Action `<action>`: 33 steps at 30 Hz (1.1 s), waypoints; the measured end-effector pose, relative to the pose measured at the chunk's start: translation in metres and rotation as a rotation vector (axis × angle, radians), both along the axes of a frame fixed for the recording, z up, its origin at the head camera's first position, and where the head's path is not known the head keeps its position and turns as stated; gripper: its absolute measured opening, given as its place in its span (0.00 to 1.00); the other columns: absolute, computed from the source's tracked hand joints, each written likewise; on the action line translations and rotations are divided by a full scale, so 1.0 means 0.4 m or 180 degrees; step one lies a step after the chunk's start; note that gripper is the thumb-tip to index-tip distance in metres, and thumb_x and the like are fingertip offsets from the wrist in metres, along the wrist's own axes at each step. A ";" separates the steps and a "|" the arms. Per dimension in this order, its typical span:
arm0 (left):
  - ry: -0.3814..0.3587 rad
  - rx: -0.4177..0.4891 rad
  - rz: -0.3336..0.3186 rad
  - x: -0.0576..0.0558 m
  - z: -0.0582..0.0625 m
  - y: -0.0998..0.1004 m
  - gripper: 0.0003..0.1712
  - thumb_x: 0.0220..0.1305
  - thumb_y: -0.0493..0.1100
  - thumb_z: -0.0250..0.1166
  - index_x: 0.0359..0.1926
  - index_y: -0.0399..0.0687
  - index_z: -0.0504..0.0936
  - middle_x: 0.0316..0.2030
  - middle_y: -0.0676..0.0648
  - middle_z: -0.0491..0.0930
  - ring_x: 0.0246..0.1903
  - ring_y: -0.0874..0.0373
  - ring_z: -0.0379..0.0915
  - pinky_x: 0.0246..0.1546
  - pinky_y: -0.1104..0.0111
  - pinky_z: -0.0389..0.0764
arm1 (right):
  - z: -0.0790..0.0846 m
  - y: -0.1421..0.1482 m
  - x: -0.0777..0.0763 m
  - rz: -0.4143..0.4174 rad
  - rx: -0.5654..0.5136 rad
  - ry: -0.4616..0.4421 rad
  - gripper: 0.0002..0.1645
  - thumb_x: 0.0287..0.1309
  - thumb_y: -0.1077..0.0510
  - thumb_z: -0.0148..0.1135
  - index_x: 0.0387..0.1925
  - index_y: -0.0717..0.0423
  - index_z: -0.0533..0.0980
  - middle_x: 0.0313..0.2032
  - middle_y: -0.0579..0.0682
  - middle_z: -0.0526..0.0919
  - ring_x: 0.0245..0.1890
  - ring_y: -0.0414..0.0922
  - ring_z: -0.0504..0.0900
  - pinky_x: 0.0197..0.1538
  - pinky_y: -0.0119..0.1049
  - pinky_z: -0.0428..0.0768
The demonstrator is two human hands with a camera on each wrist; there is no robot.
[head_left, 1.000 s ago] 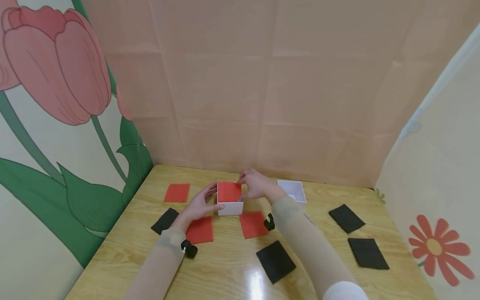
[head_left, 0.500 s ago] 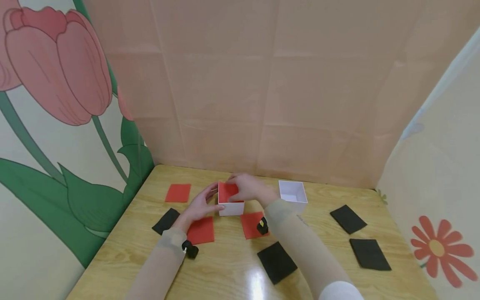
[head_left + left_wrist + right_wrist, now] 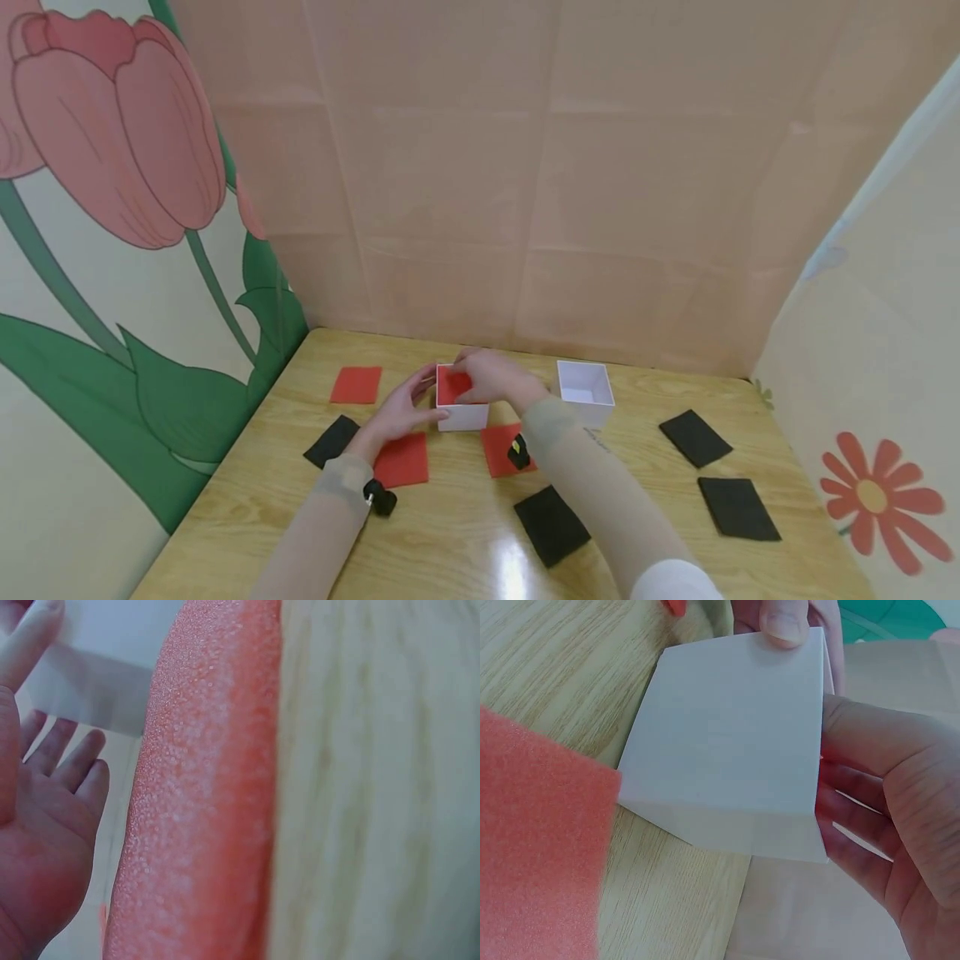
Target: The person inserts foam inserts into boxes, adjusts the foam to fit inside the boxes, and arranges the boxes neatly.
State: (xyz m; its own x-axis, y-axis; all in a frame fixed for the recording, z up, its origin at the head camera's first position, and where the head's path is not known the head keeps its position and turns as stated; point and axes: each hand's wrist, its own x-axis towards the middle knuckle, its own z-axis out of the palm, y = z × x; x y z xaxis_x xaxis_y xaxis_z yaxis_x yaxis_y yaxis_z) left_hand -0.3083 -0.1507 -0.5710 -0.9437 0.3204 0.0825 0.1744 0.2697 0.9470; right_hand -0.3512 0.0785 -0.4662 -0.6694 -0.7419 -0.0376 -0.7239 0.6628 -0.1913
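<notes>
A small white box (image 3: pixel 462 417) stands near the middle of the table, with a red foam sheet (image 3: pixel 452 385) inside it. My left hand (image 3: pixel 401 408) holds the box at its left side, the thumb against the front face. From the right, my right hand (image 3: pixel 491 379) reaches over the rim, its fingers inside the box on the red sheet. In the right wrist view, the right hand (image 3: pixel 907 795) has its fingertips hidden by the box wall (image 3: pixel 727 727). The left wrist view shows my left hand's (image 3: pixel 45 840) palm beside the box, close to a blurred red foam sheet (image 3: pixel 195 787).
A second white box (image 3: pixel 588 408) stands to the right, its top open. Loose red foam sheets lie at the far left (image 3: pixel 356 385) and in front of the held box. Several black sheets lie around, including one in front (image 3: pixel 551 527) and one at right (image 3: pixel 738 508).
My right hand has moved left and down into the box, pushing the red sheet from rim level to lower inside. The left hand has stayed on the box.
</notes>
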 end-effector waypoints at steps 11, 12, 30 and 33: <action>-0.0053 0.0010 -0.0009 0.003 0.000 -0.006 0.60 0.63 0.48 0.81 0.86 0.50 0.54 0.81 0.45 0.61 0.80 0.43 0.55 0.79 0.50 0.60 | -0.008 -0.020 0.002 -0.0029 0.0226 0.0038 0.29 0.64 0.47 0.78 0.64 0.48 0.85 0.59 0.49 0.84 0.55 0.47 0.83 0.65 0.42 0.81; -0.0053 0.0004 -0.0005 0.003 -0.001 -0.006 0.60 0.63 0.49 0.81 0.86 0.50 0.54 0.81 0.45 0.61 0.80 0.43 0.56 0.78 0.51 0.61 | -0.008 -0.021 0.002 -0.0032 0.0233 0.0039 0.29 0.63 0.47 0.78 0.64 0.48 0.85 0.60 0.49 0.84 0.56 0.47 0.83 0.65 0.43 0.81; -0.0005 -0.0025 0.0012 0.007 -0.004 -0.008 0.60 0.62 0.50 0.82 0.86 0.54 0.56 0.81 0.46 0.62 0.80 0.43 0.56 0.78 0.51 0.62 | -0.015 -0.051 0.004 0.0060 0.0138 0.0145 0.24 0.62 0.41 0.78 0.56 0.46 0.88 0.51 0.46 0.87 0.51 0.44 0.84 0.60 0.40 0.82; 0.0008 -0.0026 0.0000 0.005 -0.005 -0.009 0.60 0.62 0.51 0.82 0.86 0.53 0.55 0.81 0.46 0.61 0.80 0.43 0.56 0.78 0.51 0.61 | -0.016 -0.057 0.005 0.0088 0.0192 0.0228 0.16 0.62 0.43 0.78 0.47 0.45 0.89 0.43 0.43 0.86 0.44 0.43 0.83 0.53 0.39 0.83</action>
